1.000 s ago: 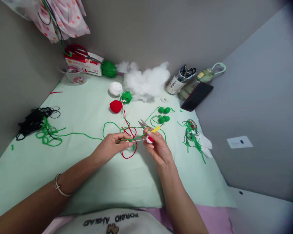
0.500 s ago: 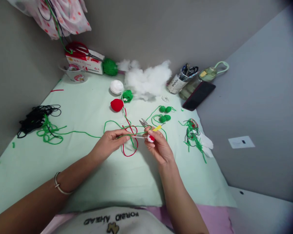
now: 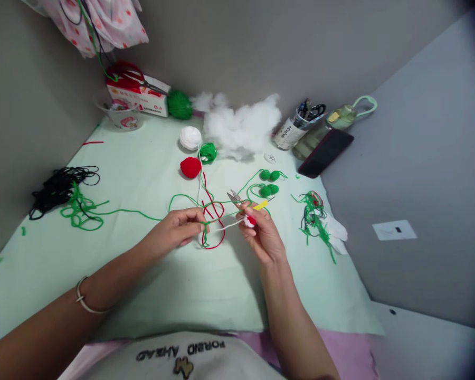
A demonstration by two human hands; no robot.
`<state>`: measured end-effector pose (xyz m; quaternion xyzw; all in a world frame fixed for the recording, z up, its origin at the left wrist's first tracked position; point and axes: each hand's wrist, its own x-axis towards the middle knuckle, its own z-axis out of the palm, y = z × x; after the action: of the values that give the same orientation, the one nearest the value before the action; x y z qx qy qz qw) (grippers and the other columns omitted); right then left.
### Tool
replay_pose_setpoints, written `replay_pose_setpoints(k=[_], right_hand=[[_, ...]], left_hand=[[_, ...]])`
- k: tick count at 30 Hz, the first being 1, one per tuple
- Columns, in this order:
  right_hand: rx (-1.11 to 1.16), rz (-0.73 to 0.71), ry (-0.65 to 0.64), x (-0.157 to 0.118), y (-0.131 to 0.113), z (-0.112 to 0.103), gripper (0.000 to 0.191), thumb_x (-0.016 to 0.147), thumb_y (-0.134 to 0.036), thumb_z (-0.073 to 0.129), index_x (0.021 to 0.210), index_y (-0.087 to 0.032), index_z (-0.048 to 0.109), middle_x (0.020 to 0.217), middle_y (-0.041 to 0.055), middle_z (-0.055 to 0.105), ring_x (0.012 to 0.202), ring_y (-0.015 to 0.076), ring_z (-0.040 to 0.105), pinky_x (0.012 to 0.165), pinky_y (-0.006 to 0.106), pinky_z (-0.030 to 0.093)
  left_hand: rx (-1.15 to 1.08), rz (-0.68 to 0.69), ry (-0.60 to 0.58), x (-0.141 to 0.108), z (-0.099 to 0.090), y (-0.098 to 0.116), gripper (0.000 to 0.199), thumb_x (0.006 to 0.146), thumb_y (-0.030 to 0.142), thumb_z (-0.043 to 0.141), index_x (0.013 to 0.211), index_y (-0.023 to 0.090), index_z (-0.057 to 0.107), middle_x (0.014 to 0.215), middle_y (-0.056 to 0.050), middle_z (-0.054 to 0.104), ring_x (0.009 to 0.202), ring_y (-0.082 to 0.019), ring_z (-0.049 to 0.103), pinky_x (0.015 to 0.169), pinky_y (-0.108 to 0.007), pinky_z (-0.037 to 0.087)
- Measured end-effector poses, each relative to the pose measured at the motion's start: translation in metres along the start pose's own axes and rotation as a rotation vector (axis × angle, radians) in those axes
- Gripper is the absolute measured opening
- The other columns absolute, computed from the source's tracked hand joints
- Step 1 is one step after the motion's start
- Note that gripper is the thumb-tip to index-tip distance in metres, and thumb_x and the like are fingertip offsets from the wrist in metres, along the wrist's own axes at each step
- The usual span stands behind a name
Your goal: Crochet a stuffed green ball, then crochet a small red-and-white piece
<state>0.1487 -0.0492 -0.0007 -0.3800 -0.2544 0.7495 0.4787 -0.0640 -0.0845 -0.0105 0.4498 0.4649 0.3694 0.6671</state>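
My right hand point(image 3: 263, 235) is closed round a small red-and-white crochet piece point(image 3: 250, 221). A yellow-handled crochet hook point(image 3: 262, 205) also sits in its fingers, metal tip pointing right. From the piece a white yarn tail point(image 3: 231, 226) runs left toward my left hand point(image 3: 184, 226), whose thumb and forefinger pinch green yarn point(image 3: 206, 224). I cannot make out whether the white tail is still between those fingers. Small scissors point(image 3: 234, 197) lie just beyond my right hand, their handles partly hidden. Loops of red yarn point(image 3: 222, 240) rest on the cloth between my hands.
Behind are a white yarn ball point(image 3: 190, 138), a red one point(image 3: 190, 168), green yarn point(image 3: 208, 152) and white stuffing point(image 3: 241, 126). Green crocheted balls point(image 3: 269, 190) lie right of centre. Black cord point(image 3: 57, 190) is left; yarn scraps point(image 3: 316, 219), a phone point(image 3: 326, 153) and a pen cup point(image 3: 291, 132) stand right.
My hands have drawn slightly apart, with the crochet piece and hook going right. The white tail, earlier taut at my left fingertips, now shows a longer, slanting stretch.
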Motion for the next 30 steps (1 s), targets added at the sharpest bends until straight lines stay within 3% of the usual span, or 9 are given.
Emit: replay_pose_setpoints(k=[6,10,14,19,22,25,30], right_hand=[[-0.003,0.042,-0.032,0.000,-0.003,-0.002,0.017,0.068,-0.020,0.085,0.079,-0.013,0.074,0.062,-0.0045,0.049,0.051,0.0038,0.038,0.037,0.010,0.033],[0.015,0.048,-0.005,0.001,-0.002,0.000,0.018,0.065,-0.019,0.087,0.077,-0.013,0.075,0.065,-0.0043,0.051,0.052,0.0030,0.037,0.037,0.009,0.033],[0.016,0.036,0.031,0.000,-0.003,0.002,0.021,0.062,-0.019,0.089,0.076,-0.012,0.075,0.066,-0.0041,0.052,0.053,0.0022,0.038,0.037,0.008,0.033],[-0.006,0.030,-0.008,-0.001,-0.004,0.000,0.020,0.065,-0.020,0.087,0.078,-0.013,0.073,0.063,-0.0041,0.052,0.050,0.0032,0.039,0.036,0.009,0.032],[-0.018,0.047,-0.029,-0.001,-0.002,0.001,0.018,0.067,-0.020,0.086,0.079,-0.013,0.073,0.060,-0.0050,0.049,0.049,0.0035,0.039,0.036,0.010,0.033],[-0.018,0.070,-0.027,-0.002,0.000,0.004,0.019,0.066,-0.020,0.086,0.077,-0.013,0.073,0.059,-0.0054,0.049,0.048,0.0032,0.038,0.036,0.011,0.033],[-0.046,0.092,-0.032,-0.003,0.004,0.007,0.019,0.065,-0.020,0.086,0.076,-0.013,0.073,0.063,-0.0041,0.052,0.049,0.0033,0.038,0.034,0.011,0.031]], left_hand=[[-0.244,-0.052,-0.010,-0.003,0.000,0.002,0.020,0.082,0.034,0.072,0.073,0.018,0.063,0.057,0.006,0.041,0.046,-0.006,0.024,0.044,-0.022,0.022],[-0.260,-0.054,-0.015,-0.002,0.000,0.002,0.019,0.084,0.032,0.067,0.072,0.017,0.065,0.055,0.006,0.038,0.046,-0.006,0.022,0.043,-0.021,0.022],[-0.273,-0.065,-0.006,-0.003,0.001,0.003,0.016,0.080,0.028,0.069,0.069,0.017,0.063,0.060,0.004,0.047,0.046,-0.005,0.023,0.043,-0.021,0.023],[-0.298,-0.065,0.052,-0.004,0.001,0.005,0.013,0.079,0.027,0.070,0.075,0.015,0.067,0.066,0.000,0.056,0.054,-0.009,0.041,0.047,-0.021,0.036],[-0.429,-0.013,0.086,-0.003,0.003,0.006,0.010,0.081,0.025,0.071,0.083,0.015,0.070,0.078,-0.005,0.066,0.072,-0.015,0.059,0.065,-0.024,0.050],[-0.590,0.030,0.112,-0.002,0.007,0.008,0.011,0.082,0.023,0.072,0.075,0.016,0.066,0.089,-0.007,0.070,0.080,-0.016,0.064,0.077,-0.028,0.055],[-0.666,0.007,0.054,0.000,0.011,0.012,0.028,0.082,0.028,0.078,0.069,0.017,0.056,0.074,0.000,0.057,0.066,-0.010,0.056,0.060,-0.019,0.050]])
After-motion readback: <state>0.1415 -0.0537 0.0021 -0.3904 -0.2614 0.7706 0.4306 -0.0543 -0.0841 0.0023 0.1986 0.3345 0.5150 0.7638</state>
